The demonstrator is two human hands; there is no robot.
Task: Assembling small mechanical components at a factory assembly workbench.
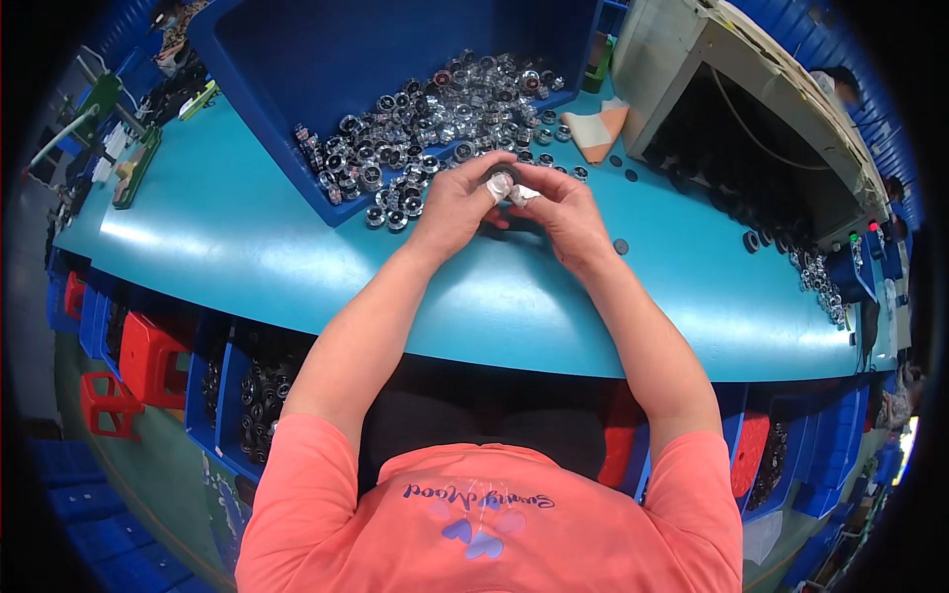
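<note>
Over the turquoise table, my left hand (457,210) and my right hand (567,219) meet around a small wheel with a black tyre (505,172). The fingers of both hands curl about it, and both thumbs, wrapped in white tape, press on its near side. Part of the wheel is hidden by the fingers. Just beyond my hands, a large blue bin (287,84) lies tipped toward me. Many shiny clear and silver wheel hubs (435,124) fill its lower part and spill onto the table by my left hand.
A pale box-like cabinet (682,74) with black tyres in its open front stands at right. Loose black tyres (751,242) and more hubs (819,282) lie near it. A green hand-press (138,168) is at far left. Blue crates and red stools (153,361) sit below the table.
</note>
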